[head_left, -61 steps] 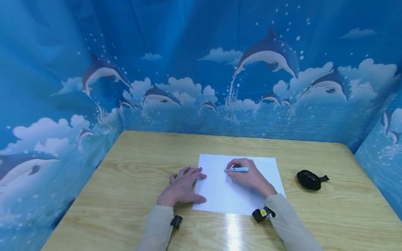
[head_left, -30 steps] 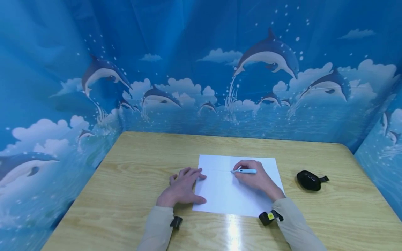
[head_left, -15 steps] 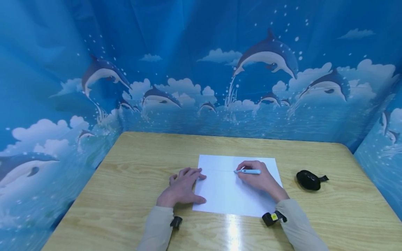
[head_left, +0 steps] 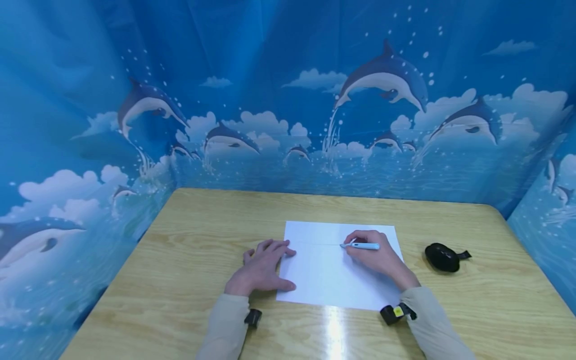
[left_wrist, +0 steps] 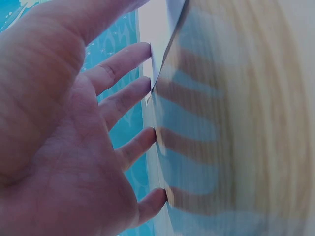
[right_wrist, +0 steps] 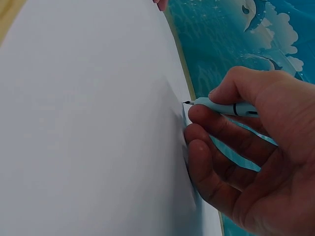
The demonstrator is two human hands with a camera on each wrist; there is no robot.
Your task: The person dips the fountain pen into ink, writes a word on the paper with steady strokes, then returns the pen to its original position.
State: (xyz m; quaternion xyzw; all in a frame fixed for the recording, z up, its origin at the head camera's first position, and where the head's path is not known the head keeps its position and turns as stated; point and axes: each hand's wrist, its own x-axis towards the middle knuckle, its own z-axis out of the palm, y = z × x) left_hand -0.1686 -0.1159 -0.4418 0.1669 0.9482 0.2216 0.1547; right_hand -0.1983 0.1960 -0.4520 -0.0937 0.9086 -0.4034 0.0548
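Note:
A sheet of white paper lies on the wooden table in the head view, with a thin faint line running across its upper part. My right hand pinches a light blue fountain pen between thumb and fingers. In the right wrist view the pen's dark nib is right at the paper, at the line's right end. Spread fingers of my left hand rest at the sheet's left edge. In the left wrist view, some fingertips are on the paper and others on the table.
To the right of the paper, a glossy black object with a short strap-like end lies on the wooden table. A blue curtain printed with dolphins surrounds the table's back and sides. Black cameras are strapped to both wrists.
My right hand has slid rightward across the paper with the fountain pen, and the thin line has grown longer behind the nib. The left hand has stayed in place.

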